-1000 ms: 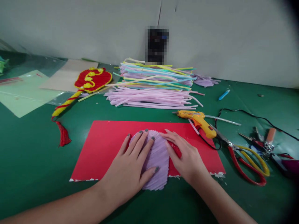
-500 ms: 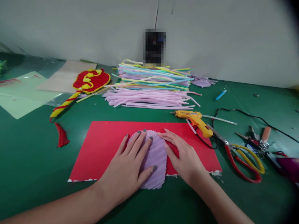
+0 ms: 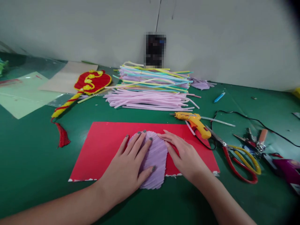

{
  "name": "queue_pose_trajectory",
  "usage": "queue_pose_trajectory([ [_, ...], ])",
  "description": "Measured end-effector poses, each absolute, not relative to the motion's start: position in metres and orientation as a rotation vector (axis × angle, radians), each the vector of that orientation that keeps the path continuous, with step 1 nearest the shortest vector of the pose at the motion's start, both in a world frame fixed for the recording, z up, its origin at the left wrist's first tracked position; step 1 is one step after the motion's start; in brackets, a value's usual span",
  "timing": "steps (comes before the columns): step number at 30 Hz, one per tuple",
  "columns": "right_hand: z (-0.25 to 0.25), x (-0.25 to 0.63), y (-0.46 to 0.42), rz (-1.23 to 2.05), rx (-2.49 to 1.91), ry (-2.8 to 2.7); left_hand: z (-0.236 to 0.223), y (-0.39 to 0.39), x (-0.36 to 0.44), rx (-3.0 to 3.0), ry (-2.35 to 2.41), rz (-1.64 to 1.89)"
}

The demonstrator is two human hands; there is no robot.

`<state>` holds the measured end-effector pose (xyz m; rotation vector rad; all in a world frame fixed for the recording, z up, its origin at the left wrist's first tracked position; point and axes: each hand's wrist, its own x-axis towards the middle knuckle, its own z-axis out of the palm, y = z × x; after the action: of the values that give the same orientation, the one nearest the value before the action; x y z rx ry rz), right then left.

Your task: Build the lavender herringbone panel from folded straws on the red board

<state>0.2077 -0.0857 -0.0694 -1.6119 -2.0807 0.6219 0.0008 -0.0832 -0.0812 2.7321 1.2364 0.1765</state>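
A flat, ribbed lilac piece with a rounded far end lies partly over a red board, its near end reaching past the board's front edge. Across its left side rests my left hand, flat with fingers spread. At the piece's upper right edge, the fingertips of my right hand touch it, fingers stretched out and nothing gripped. My left palm and fingers cover part of the piece.
Behind are lilac pipe cleaners and a multicoloured bundle. A red and yellow fan with a tassel lies left. On the right are a yellow glue gun, scissors, keys and a blue pen.
Both hands keep nearly the same place on the lilac piece. The view has shifted slightly, and things at the right appear a little further left.
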Motion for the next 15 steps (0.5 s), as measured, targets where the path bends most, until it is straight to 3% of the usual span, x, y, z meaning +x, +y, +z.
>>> queue_pose_trajectory([
  [15, -0.0706, 0.2079, -0.0867, 0.634, -1.625, -2.061, -0.0795, -0.0835, 0.0011, 2.726, 1.238, 0.166],
])
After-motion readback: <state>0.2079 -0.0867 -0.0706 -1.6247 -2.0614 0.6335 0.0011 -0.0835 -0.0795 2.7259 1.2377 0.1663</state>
